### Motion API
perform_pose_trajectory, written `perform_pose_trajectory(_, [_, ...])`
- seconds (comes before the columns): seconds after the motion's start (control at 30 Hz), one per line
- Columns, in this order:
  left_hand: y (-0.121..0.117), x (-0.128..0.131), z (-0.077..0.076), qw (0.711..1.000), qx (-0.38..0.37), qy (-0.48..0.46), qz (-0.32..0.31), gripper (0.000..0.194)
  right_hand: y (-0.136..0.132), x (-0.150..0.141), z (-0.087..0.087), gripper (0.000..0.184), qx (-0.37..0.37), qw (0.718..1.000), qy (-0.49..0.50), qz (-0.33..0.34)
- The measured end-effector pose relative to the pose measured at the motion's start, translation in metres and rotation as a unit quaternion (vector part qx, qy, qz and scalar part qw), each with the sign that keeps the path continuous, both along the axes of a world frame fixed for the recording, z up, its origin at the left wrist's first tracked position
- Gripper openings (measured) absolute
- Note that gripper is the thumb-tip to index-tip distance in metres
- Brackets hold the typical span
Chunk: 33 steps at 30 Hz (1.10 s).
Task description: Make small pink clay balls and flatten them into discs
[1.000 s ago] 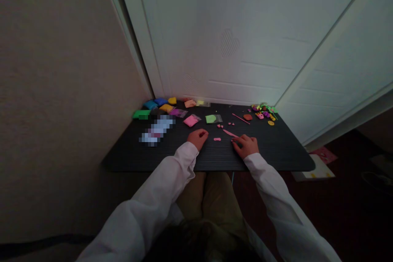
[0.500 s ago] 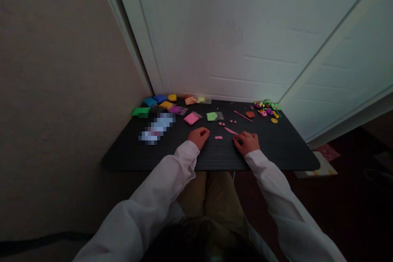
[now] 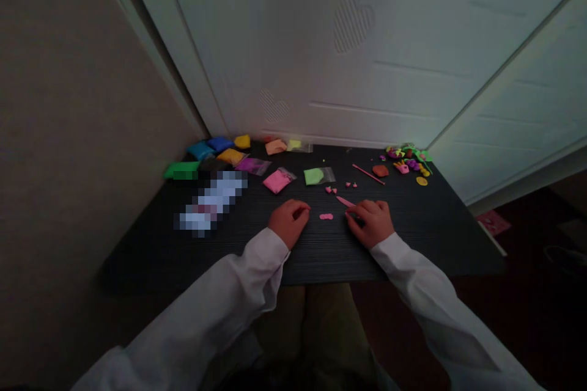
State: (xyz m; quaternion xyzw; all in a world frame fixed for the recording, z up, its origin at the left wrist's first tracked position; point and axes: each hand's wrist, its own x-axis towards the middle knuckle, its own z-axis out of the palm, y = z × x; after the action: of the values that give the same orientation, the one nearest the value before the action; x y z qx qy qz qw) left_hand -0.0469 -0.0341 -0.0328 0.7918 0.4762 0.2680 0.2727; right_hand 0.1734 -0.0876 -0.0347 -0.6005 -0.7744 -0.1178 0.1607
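My left hand rests on the dark table with thumb and forefinger pinched together; whatever is between them, if anything, is too small to make out. Across from it, my right hand is also closed in a pinch, its fingertips too dim to show what they hold. Between the two lies a small flat pink clay piece, touched by neither. A pink modelling knife runs up to the right hand's fingers, which partly cover its end. Tiny pink clay bits sit just beyond the knife tip.
Behind the hands lie a pink clay packet and a light green packet. Several coloured packets crowd the back left, near a blurred pale item. A pink stick, a red lump and small clay figures are at right.
The view has come closer to the table, so everything looks larger and spread wider. Both hands keep nearly the same pinched pose around the flat pink piece.
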Motion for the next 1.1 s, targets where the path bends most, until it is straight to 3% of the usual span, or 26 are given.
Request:
perform_pose_trajectory(0.3, [0.022,0.016,0.021,0.998,-0.025,-0.002,-0.064,0.015,0.004,-0.006,0.007,0.024,-0.04,0.998,0.019,0.051])
perform_pose_trajectory(0.5, [0.036,0.036,0.015,0.988,-0.001,-0.022,-0.151,0.014,0.0,-0.008,0.011,0.017,-0.069,0.996,0.048,0.041])
perform_pose_trajectory(1.1, [0.041,0.032,0.014,0.99,0.006,-0.035,-0.139,0.015,-0.004,-0.001,0.02,0.022,-0.089,0.989,0.103,0.053])
